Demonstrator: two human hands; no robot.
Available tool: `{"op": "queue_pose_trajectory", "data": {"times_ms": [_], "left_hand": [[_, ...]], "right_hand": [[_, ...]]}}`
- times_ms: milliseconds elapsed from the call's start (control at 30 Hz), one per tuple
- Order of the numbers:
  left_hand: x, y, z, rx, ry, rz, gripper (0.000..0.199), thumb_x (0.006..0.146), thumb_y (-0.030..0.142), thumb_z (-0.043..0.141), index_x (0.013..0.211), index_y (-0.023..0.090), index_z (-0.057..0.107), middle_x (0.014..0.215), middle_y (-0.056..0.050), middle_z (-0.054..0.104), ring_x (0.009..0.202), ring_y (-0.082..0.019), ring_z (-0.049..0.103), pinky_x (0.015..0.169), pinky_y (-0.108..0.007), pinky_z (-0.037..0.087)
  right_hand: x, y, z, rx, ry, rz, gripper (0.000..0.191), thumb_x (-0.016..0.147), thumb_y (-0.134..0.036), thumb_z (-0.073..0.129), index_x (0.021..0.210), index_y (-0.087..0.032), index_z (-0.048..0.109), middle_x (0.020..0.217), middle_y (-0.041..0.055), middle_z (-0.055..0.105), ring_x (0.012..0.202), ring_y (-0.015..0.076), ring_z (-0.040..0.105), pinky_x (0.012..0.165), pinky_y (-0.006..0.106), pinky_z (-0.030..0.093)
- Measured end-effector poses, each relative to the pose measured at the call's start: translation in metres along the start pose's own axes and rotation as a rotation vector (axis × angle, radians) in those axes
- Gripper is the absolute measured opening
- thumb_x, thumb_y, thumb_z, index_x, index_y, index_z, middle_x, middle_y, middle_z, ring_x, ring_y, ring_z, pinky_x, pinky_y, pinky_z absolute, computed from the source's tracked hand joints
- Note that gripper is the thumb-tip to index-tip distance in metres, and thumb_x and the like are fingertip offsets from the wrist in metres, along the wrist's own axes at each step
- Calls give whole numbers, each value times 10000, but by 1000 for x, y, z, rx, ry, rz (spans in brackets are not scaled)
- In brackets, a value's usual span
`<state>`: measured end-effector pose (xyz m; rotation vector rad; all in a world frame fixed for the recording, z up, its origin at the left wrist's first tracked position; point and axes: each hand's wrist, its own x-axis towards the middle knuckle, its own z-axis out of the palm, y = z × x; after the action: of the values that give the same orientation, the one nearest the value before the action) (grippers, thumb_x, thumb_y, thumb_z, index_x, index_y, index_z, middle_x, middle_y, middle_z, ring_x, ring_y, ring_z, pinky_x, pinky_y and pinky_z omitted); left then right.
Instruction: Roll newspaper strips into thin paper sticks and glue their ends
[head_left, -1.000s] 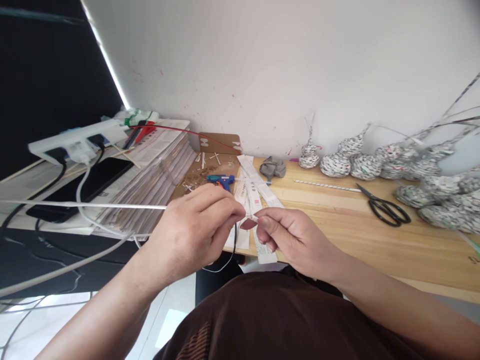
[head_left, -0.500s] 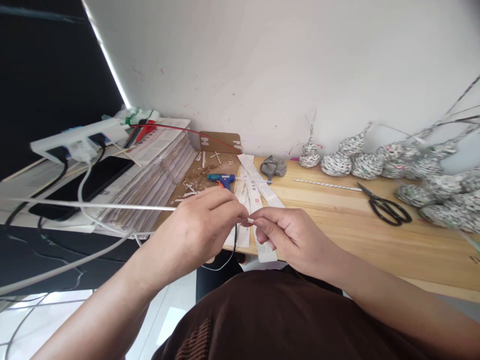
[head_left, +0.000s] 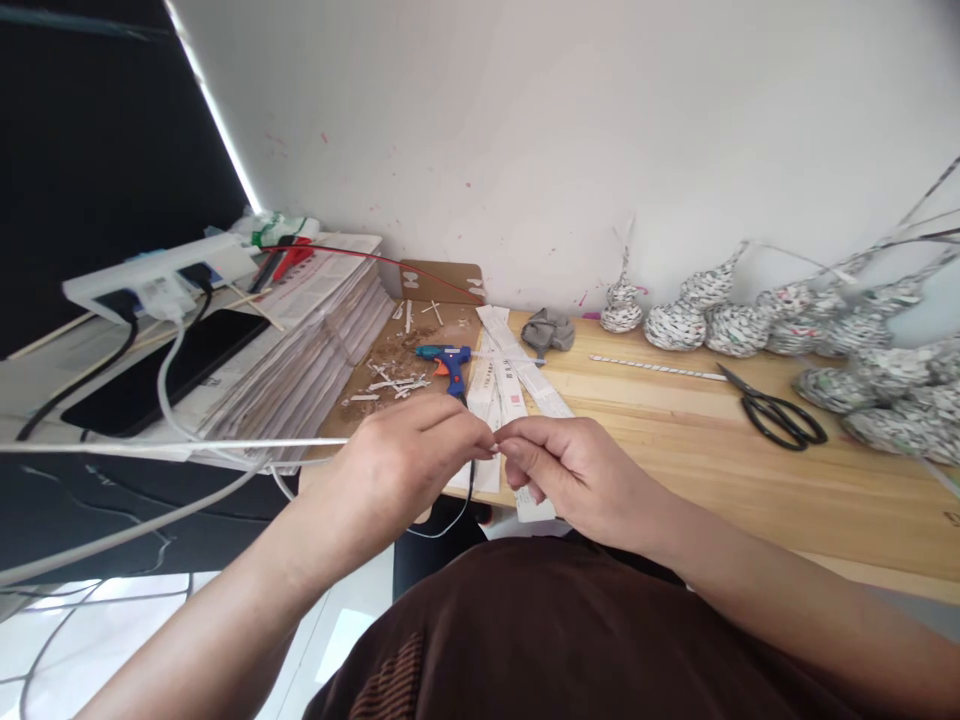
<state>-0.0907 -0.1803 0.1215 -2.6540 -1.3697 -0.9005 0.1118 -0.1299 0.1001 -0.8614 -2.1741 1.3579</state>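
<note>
My left hand (head_left: 409, 455) and my right hand (head_left: 574, 465) meet at their fingertips above the table's front edge. Both are closed in a pinch on the end of a thin white paper rod (head_left: 172, 445). The rod runs out to the left behind my left hand, past the frame's edge. Only a tiny white bit of it shows between the fingertips. Beyond the hands lie printed paper strips (head_left: 510, 390), partly hidden by them. Just left of the strips is a blue glue gun (head_left: 452, 368).
A newspaper stack (head_left: 300, 350) at the left bears a phone (head_left: 165, 372) and a power strip (head_left: 161, 275). Black scissors (head_left: 780, 418), a twisted paper stick (head_left: 656, 367), a grey cloth (head_left: 548, 330) and woven paper gourds (head_left: 739, 328) lie on the wooden table (head_left: 675, 450). Cables hang at the left.
The rod's left part has swung lower. My fingertips have come closer together, and less of the white end shows between them.
</note>
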Motion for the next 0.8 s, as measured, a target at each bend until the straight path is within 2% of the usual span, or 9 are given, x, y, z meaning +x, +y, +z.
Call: {"op": "queue_pose_trajectory", "data": {"times_ms": [167,367,433,633,800], "left_hand": [[-3,-2,1,8,-14,-30,153,888,205,554,1016,198,637,879,-20,650,780,-115,603,701,-223,467],[-9,1,5,3,-74,-51,235,917,244,498,1122,224,612,901,-27,664,795,-130,624,711,-232,479],[-11,-1,6,28,-63,-65,251,914,259,506,1143,216,598,924,-32,667,821,-138,626,732,-242,477],[-15,-8,9,67,-69,-67,145,903,281,528,896,195,644,802,-11,641,739,-122,592,670,-229,447],[-17,-7,12,39,-86,-79,190,918,289,494,895,187,652,791,-17,635,720,-116,586,669,-224,451]], "right_hand": [[1,3,-1,3,-23,41,295,950,-399,434,900,-192,637,724,-5,616,596,88,535,561,206,412],[2,6,2,-49,-17,15,291,947,-342,446,789,-190,637,686,-19,624,607,79,545,585,200,411],[2,6,2,-54,-18,16,284,946,-343,448,813,-194,650,700,-18,636,600,79,546,578,201,413],[4,9,2,-29,-33,60,263,932,-375,473,904,-209,676,736,-16,663,593,83,547,562,204,421],[6,11,5,1,-60,38,253,938,-343,469,882,-207,674,749,-20,666,636,78,570,618,201,427]]}}
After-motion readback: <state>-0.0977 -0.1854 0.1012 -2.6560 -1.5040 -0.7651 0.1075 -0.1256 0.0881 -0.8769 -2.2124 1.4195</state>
